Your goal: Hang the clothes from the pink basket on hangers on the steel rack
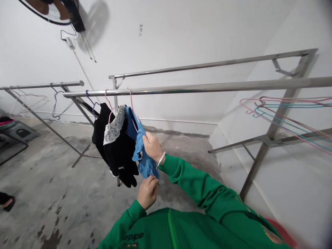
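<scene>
A blue garment (141,138) hangs from a pink hanger (131,100) on the metal rail (181,89). My right hand (153,146) is closed on its upper edge, with a white bangle (161,160) at the wrist. Lower down, my left hand (148,192) pinches the garment's bottom end. Just left of it, a black garment with a white lace collar (114,128) hangs on another pink hanger. Behind that, more black clothing (100,126) hangs beside a purple hanger (92,103).
Pink and blue hangers (282,117) lie sideways on the rack at right. A second rack (41,85) with bare hangers stands at left. A wall fan (55,10) is overhead. A person's foot (9,203) shows at the left edge, near wet patches (52,237) on the floor.
</scene>
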The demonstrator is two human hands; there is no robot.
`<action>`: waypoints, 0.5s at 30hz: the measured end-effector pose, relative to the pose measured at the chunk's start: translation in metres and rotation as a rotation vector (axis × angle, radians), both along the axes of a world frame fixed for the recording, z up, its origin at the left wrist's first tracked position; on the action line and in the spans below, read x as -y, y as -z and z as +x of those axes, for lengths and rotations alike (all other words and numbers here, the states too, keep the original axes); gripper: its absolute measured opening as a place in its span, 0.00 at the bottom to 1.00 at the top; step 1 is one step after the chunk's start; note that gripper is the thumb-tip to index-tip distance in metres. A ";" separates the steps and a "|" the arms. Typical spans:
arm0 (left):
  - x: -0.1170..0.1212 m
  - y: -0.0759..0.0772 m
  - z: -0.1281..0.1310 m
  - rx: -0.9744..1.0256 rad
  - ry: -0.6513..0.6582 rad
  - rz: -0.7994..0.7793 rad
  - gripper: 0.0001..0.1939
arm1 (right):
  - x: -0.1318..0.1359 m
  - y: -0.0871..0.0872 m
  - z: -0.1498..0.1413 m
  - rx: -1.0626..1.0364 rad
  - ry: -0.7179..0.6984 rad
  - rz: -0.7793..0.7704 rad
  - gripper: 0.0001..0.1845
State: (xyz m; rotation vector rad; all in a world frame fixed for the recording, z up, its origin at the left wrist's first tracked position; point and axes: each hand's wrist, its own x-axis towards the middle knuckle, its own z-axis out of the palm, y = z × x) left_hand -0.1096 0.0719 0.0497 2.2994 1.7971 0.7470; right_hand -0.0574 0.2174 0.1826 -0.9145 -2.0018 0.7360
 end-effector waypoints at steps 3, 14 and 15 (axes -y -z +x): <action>0.002 -0.001 0.000 -0.066 0.032 -0.102 0.12 | 0.003 0.013 -0.020 0.115 0.105 -0.031 0.16; 0.002 0.023 0.022 -0.039 0.157 -0.186 0.09 | 0.015 0.068 -0.005 -0.006 -0.185 0.165 0.25; 0.000 0.025 0.025 -0.042 0.181 -0.209 0.09 | 0.017 0.082 0.008 0.019 -0.197 0.162 0.24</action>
